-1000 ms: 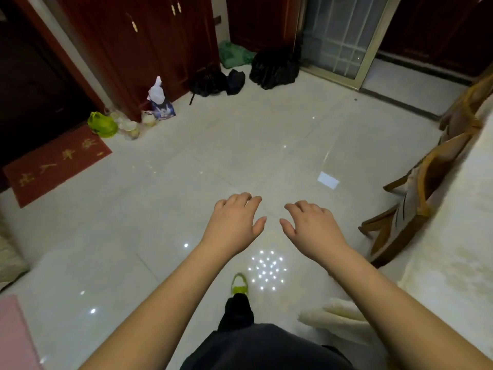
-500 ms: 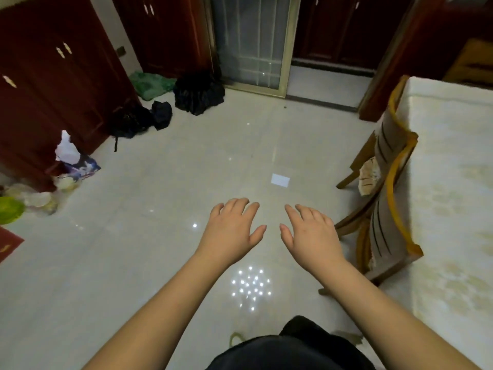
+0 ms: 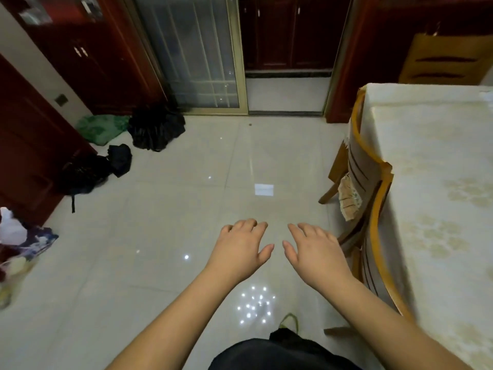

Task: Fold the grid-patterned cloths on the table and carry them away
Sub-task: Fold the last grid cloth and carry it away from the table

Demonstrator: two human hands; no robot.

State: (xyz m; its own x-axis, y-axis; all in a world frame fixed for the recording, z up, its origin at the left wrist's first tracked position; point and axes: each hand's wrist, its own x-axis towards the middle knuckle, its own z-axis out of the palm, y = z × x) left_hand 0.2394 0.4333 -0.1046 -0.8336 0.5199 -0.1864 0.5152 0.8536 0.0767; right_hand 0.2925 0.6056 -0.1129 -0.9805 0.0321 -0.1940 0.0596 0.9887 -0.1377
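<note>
My left hand [image 3: 240,248] and my right hand [image 3: 314,249] hover side by side over the pale tiled floor, palms down, fingers relaxed and loosely spread, holding nothing. The table [image 3: 437,182] with a cream floral covering fills the right side of the head view. No grid-patterned cloth shows anywhere in view.
Two wooden chairs [image 3: 365,182] are tucked against the table's left edge, a third [image 3: 442,60] stands at its far end. Black bags [image 3: 156,129] and a green cloth [image 3: 100,128] lie by the dark red cabinets [image 3: 80,62]. A sliding glass door [image 3: 192,52] stands ahead.
The view has swung to the right, bringing the table and chairs into sight and moving the red mat and green bowl out. Both hands keep their empty, spread pose.
</note>
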